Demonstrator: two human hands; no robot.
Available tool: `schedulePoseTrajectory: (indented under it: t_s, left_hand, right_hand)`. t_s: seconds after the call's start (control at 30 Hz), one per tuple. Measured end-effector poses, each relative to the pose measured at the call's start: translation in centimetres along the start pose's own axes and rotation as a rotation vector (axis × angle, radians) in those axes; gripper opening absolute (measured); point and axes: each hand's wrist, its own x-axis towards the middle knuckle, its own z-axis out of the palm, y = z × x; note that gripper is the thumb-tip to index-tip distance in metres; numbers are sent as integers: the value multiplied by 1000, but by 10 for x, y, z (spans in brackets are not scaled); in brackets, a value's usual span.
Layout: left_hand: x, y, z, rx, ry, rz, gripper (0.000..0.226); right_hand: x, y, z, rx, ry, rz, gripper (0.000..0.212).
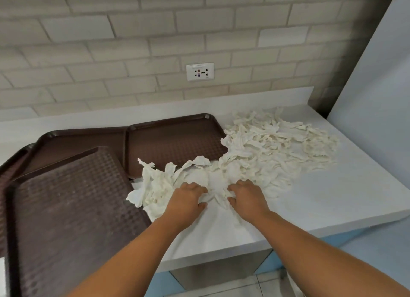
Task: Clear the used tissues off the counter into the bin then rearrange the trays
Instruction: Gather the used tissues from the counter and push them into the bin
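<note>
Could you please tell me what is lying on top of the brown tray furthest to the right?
Crumpled white tissues drape over the near right corner of that tray; the rest of its surface shows bare. The corner itself is hidden beneath them.

Counter: you face a white worktop (pixel 332 196) that runs back to a low white upstand at the wall.
Tissues: a wide heap of crumpled white tissues (pixel 266 145) lies across the middle and right of your counter. It is thickest toward the back right and stretches forward and left, toward the front edge.
Far tray: a brown textured tray (pixel 175 141) lies flat near the back, and the tissues cover its near right corner.
Near tray: a second brown tray (pixel 73 208) lies at your front left, touching the tissues and overlapping the tray behind it.
Middle tray: a third brown tray (pixel 77 141) lies partly hidden beneath the near one.
Left edge: you can see a sliver of another brown tray (pixel 13 161).
</note>
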Motion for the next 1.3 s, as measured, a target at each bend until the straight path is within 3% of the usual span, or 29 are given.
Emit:
schedulePoseTrajectory:
  t_s: [0.13, 0.27, 0.47, 0.57, 0.7, 0.83, 0.9, 1.0, 1.13, 1.3]
  left_hand:
    - [10, 1, 14, 145, -23, 1, 31]
    - [17, 1, 17, 155, 25, -16, 21]
    - [38, 5, -11, -362, 149, -90, 36]
    - [46, 11, -36, -550, 98, -132, 28]
    - [57, 22, -62, -993, -2, -254, 24]
    - [66, 37, -78, -1243, 3, -408, 16]
    - [69, 45, -82, -1373, 1, -466, 24]
    - [73, 59, -83, -1289, 62, -492, 39]
    - [74, 82, -77, -1148, 149, -325, 29]
    - [78, 113, -65, -1113, 161, -324, 8]
  right_hand:
    - [8, -3, -2, 130, 17, 32, 40]
    - [13, -2, -9, 326, 112, 95, 23]
    - [13, -4, -35, 626, 244, 236, 10]
    - [14, -1, -50, 755, 318, 262, 14]
    - [15, 3, -76, 739, 367, 266, 23]
    - [15, 12, -92, 851, 333, 321, 25]
    - [11, 17, -98, 883, 311, 348, 26]
    - [2, 25, -104, 1019, 330, 360, 12]
    - [-12, 40, -113, 1017, 415, 399, 15]
    - [-29, 72, -131, 1018, 513, 397, 14]
